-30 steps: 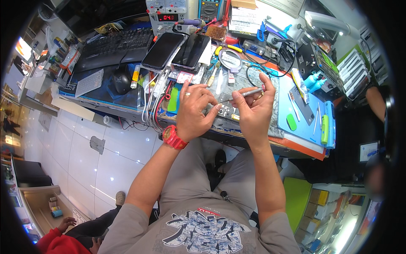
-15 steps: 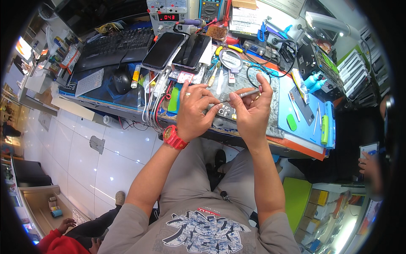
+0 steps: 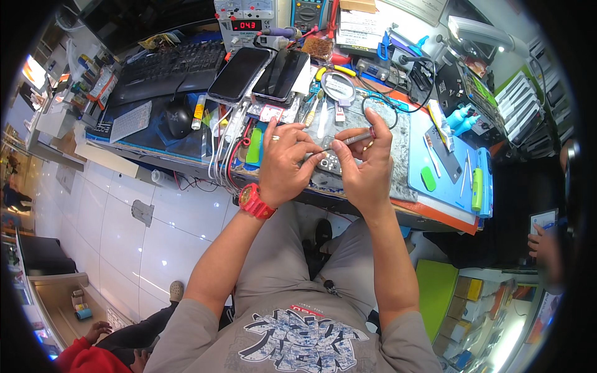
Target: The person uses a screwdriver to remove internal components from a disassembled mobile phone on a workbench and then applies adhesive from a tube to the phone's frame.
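My right hand point(image 3: 368, 169) is closed round a slim grey pen-like tool point(image 3: 356, 138), its thin dark tip angled left and down. The tip reaches the pinched thumb and fingertips of my left hand point(image 3: 283, 163); what they hold, if anything, is too small to make out. Just below the tip, a dark phone part with round camera openings point(image 3: 329, 163) lies on the grey work mat point(image 3: 401, 165), partly covered by both hands. A red watch point(image 3: 252, 200) is on my left wrist.
Two dark phones point(image 3: 241, 73) lie beyond my left hand, near a keyboard point(image 3: 168, 71) and mouse point(image 3: 180, 118). Red and white cables point(image 3: 225, 155) hang over the bench edge. A round magnifier point(image 3: 339, 88) is ahead. Right stands a blue mat point(image 3: 435, 177) with tools; a person's hand point(image 3: 542, 241) is far right.
My right hand has shifted slightly left with the pen-like tool, bringing its tip closer in to my left fingertips. My left hand has barely moved.
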### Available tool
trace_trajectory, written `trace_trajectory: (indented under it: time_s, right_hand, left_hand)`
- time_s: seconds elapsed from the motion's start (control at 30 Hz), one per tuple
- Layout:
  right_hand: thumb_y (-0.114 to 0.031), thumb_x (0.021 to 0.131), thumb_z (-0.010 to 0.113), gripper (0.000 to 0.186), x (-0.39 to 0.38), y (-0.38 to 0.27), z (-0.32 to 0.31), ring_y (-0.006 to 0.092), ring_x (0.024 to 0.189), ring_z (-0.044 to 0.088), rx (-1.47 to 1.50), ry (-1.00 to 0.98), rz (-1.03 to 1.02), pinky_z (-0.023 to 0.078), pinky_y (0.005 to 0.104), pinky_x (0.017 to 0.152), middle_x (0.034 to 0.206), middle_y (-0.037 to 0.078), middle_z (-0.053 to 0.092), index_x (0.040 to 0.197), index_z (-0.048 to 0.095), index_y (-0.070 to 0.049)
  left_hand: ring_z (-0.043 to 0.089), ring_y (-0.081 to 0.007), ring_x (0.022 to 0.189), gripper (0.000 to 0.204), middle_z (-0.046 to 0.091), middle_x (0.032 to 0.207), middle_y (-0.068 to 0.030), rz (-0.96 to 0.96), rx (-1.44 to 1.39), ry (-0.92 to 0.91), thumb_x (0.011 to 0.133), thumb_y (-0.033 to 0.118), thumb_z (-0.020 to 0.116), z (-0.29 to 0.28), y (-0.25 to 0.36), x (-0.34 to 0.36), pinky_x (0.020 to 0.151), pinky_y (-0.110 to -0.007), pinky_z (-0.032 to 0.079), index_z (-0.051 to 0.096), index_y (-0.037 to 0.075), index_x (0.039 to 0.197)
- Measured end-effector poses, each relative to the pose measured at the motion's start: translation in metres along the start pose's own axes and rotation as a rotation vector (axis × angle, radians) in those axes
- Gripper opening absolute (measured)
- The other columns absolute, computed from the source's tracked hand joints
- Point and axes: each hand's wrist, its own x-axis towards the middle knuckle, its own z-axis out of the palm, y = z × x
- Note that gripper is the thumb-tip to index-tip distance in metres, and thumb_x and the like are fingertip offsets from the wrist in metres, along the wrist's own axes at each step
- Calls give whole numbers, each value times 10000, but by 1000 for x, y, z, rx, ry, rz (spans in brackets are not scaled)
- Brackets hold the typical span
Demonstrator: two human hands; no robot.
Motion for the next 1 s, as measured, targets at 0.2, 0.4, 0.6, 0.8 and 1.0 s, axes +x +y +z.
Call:
trace_trajectory:
  time_s: [0.2, 0.4, 0.6, 0.8, 1.0]
  right_hand:
    - [18, 983, 719, 683, 1, 4, -5, 230, 855, 781, -96, 13, -60, 640, 367, 759, 987, 138, 740, 1562, 360, -42]
    - [27, 974, 715, 688, 2, 7, -6, 250, 820, 780, -180, -31, -51, 629, 378, 731, 979, 148, 737, 1564, 368, -44]
    - [45, 961, 705, 695, 2, 10, -3, 283, 807, 774, -195, -52, -70, 611, 407, 710, 967, 165, 729, 1564, 370, -43]
    - [45, 958, 699, 678, 2, 18, 0, 308, 810, 775, -175, -49, -57, 608, 418, 709, 969, 175, 727, 1553, 387, -42]
    - [11, 953, 716, 640, 8, 2, -1, 349, 823, 769, -261, -106, -122, 601, 444, 715, 980, 209, 731, 1529, 442, -36]
  left_hand:
    - [605, -347, 1327, 362, 706, 1135, -63, -17, 7, -34, 782, 254, 922, -2, 8, 6, 1263, -626, 244, 800, 127, 1098]
    - [523, -382, 1409, 504, 641, 1252, -104, 23, 121, -160, 733, 336, 922, -4, 14, 7, 1269, -639, 226, 789, 133, 1174]
    - [495, -391, 1436, 489, 625, 1269, -138, 35, 188, -171, 750, 332, 868, -2, 15, 8, 1287, -633, 181, 786, 135, 1191]
    - [483, -392, 1447, 478, 623, 1275, -144, 30, 180, -172, 762, 329, 857, -2, 15, 8, 1292, -631, 163, 784, 124, 1189]
    - [475, -399, 1454, 498, 620, 1278, -146, 25, 179, -182, 763, 327, 860, -2, 14, 7, 1292, -637, 164, 766, 108, 1200]
